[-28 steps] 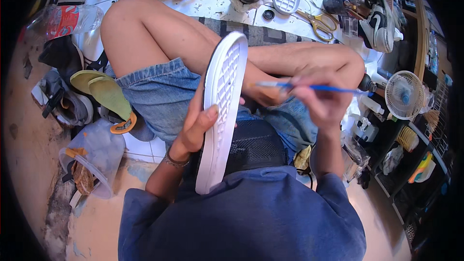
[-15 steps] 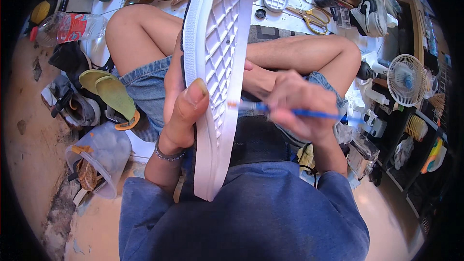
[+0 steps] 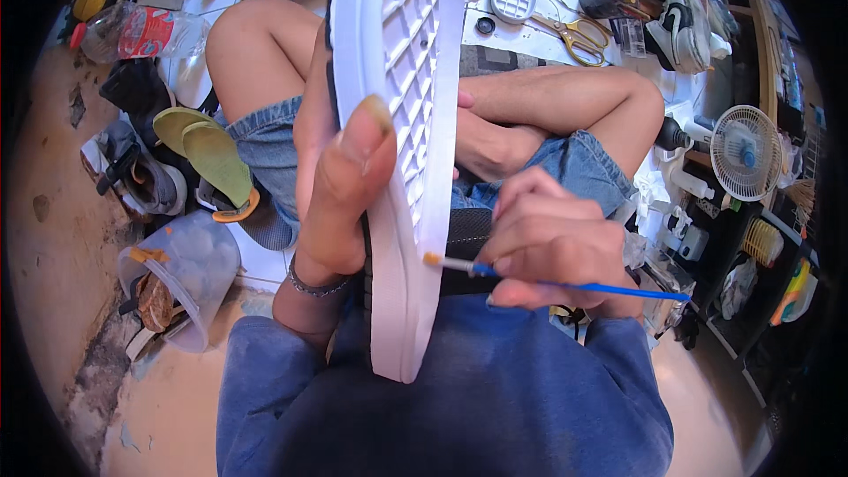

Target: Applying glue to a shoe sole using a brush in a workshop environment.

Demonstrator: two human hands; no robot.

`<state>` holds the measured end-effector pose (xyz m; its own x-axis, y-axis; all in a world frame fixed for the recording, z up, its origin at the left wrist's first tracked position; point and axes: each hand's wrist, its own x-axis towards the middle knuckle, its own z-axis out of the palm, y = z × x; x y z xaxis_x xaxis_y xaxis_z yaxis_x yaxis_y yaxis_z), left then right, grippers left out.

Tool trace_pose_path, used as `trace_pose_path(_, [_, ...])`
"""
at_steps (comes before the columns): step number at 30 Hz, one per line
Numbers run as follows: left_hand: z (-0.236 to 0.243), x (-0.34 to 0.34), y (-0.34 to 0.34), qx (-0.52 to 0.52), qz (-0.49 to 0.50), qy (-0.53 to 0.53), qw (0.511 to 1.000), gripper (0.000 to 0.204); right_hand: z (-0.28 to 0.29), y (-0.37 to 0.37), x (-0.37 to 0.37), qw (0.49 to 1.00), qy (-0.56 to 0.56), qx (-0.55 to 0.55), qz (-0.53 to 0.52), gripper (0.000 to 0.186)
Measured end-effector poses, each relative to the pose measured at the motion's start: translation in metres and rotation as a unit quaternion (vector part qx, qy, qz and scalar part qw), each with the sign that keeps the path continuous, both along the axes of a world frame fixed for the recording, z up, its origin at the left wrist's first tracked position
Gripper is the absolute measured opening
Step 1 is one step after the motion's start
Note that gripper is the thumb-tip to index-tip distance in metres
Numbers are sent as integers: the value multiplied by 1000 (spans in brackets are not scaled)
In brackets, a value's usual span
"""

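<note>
I'm seeing the left grip [image 3: 343, 181] clasping the white sole [image 3: 424, 159], its long axis running away from the blue shirt [image 3: 468, 362], while the right grip [image 3: 552, 243], just rightward, is pinching a blue brush [image 3: 618, 290], seemingly touching its edge.

White shoe sole [image 3: 420, 155] with a latticed face and black outer edge in the left hand [image 3: 344, 172]; blue paintbrush [image 3: 609, 289], amber-tipped, in the right hand [image 3: 555, 243]. Left of the sole grip, yellow-green insoles [image 3: 216, 166]; beyond the brush grip, yellow-handled scissors [image 3: 567, 30].
</note>
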<state>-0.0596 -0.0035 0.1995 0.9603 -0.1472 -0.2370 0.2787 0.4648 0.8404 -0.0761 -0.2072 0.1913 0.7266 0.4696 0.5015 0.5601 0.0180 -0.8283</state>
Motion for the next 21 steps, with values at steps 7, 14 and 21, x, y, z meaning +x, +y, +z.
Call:
trace_pose_path(7, [-8,4,-13,1,27,-109,994,59,-8,-2,51,987,61,30,-148,27])
trace_pose_path(14, [-16,10,-10,-160,23,-36,986,55,-5,-4,28,991,-38,-73,-102,26])
trace_pose_path(21, [-33,13,-10,-147,-18,92,985,67,-9,-14,55,952,-71,-186,-233,18])
